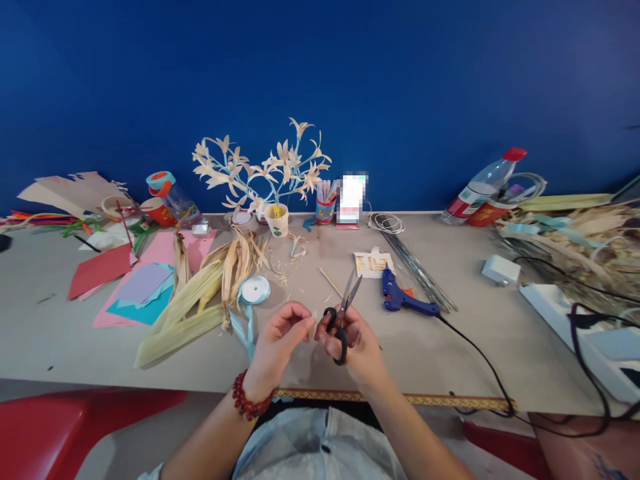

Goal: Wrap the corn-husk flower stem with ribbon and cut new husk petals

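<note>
Near the table's front edge, my left hand point(286, 337) pinches a small pale piece point(314, 323), perhaps husk, between thumb and fingertips. Close beside it on the right, my right hand point(356, 343) holds black-handled scissors point(343, 321), their blades apart and pointing up and away from me. The fingertips of both hands are almost together around the pale piece. Dried corn husks point(200, 303) and a roll of light blue ribbon point(255, 290) lie to the left of my hands. A blue glue gun point(407, 298) rests to the right, near a glue-stained white card point(374, 263).
Husk flowers point(285, 160) stand in a paper cup point(277, 221) at the back. Coloured paper point(123, 273) is at left. Metal wires point(417, 270) lie behind the glue gun. A bottle point(483, 190), a power strip point(575, 333) and cables are at right.
</note>
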Demonstrator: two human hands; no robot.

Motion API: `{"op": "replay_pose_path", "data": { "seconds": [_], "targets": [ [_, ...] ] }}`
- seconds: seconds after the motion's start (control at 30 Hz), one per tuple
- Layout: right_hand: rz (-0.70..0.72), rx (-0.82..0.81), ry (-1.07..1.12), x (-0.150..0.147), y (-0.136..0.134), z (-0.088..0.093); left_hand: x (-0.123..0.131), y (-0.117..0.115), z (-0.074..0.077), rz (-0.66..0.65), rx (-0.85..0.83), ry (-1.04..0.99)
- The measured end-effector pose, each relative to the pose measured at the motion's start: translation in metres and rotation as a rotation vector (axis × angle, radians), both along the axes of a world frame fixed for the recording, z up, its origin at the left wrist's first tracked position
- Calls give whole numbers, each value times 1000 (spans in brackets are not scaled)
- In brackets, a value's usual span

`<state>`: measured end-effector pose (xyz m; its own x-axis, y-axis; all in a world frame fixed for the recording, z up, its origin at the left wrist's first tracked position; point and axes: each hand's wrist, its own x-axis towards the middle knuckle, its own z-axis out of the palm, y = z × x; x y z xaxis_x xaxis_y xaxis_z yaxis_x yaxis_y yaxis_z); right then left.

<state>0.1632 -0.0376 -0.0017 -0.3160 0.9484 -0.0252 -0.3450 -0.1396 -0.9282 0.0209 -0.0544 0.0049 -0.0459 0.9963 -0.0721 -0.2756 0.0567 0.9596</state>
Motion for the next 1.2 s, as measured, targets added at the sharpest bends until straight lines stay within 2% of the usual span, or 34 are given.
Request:
{"op": "replay_pose_path", "data": {
  "seconds": [0.3, 0.57, 0.67, 0.77, 0.87, 0.93, 1.03, 1.2],
  "targets": [
    [-34, 6, -4, -4, -1, 3, 6, -2, 4, 30, 26, -58],
    [26, -64, 2, 1, 4, 1, -4, -4, 3, -40, 24, -6],
    [24, -56, -76, 6, 4, 0, -7, -4, 6, 19, 52, 13],
    [135, -61, -165, 16, -2, -5, -8, -3, 10, 96, 87, 17],
    [297, -76, -193, 25, -13, -15, -7, -1, 13, 130, 87, -5],
    [353, -78, -211, 28, -19, -21, -5, 0, 14, 140, 81, -30],
    [364, -51, -252, 29, -23, -25, -1, 1, 13, 128, 90, -48],
    [353, -33, -269, 26, -19, -22, 2, 1, 14, 117, 128, -27]
  ]
}}
